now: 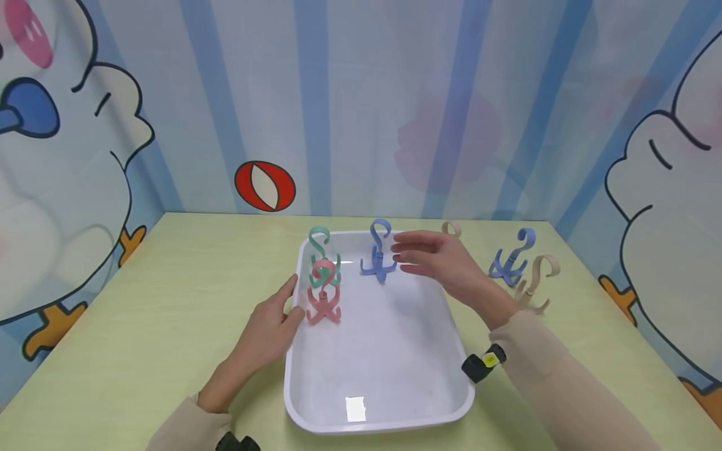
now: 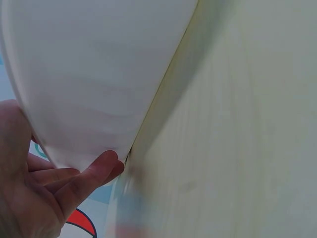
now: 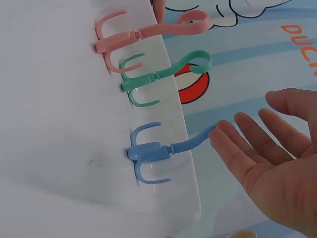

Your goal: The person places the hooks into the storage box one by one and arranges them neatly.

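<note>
Right hand (image 1: 434,257) hiding most of a beige hook (image 1: 452,223), fingers extending loosely and holding nothing, blue hook (image 1: 379,269) standing upright at the white tray (image 1: 389,363)'s far end — curl pointing up, left hand (image 1: 267,329) gripping the tray's side.

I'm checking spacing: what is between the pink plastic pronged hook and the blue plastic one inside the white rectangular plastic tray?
In the right wrist view, the green plastic pronged hook is between the pink hook and the blue hook.
</note>
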Demonstrator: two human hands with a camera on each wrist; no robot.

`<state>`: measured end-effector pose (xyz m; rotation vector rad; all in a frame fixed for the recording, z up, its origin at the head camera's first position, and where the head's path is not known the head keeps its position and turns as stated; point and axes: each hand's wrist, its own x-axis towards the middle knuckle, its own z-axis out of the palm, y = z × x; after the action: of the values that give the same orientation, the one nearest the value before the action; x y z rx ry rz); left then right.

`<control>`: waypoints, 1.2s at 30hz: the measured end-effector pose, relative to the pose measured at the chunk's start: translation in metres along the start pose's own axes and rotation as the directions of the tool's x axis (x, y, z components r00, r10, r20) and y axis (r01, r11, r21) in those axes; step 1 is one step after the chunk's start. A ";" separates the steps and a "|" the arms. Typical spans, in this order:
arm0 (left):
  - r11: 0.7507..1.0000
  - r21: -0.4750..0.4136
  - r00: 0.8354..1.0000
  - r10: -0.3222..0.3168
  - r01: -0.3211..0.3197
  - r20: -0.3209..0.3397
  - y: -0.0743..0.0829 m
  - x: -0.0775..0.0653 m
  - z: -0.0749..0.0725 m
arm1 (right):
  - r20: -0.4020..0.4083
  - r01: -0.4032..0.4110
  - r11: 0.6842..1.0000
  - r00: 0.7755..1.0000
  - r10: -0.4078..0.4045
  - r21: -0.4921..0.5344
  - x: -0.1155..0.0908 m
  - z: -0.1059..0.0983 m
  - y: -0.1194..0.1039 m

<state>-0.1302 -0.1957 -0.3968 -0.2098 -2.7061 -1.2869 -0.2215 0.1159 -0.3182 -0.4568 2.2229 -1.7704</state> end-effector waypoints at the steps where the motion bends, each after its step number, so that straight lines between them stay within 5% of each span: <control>1: 1.000 0.000 1.000 -0.001 0.001 0.001 0.000 0.000 0.000 | 0.000 0.006 1.000 1.000 -0.006 0.000 -0.001 -0.002 0.001; 36: 1.000 -0.018 1.000 -0.005 0.005 0.006 0.001 -0.001 -0.001 | -0.088 0.015 0.998 0.996 -0.009 0.063 -0.032 -0.040 0.020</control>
<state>-0.1287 -0.1957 -0.3960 -0.2093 -2.7028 -1.3151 -0.2095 0.1688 -0.3287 -0.3869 2.2178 -1.8958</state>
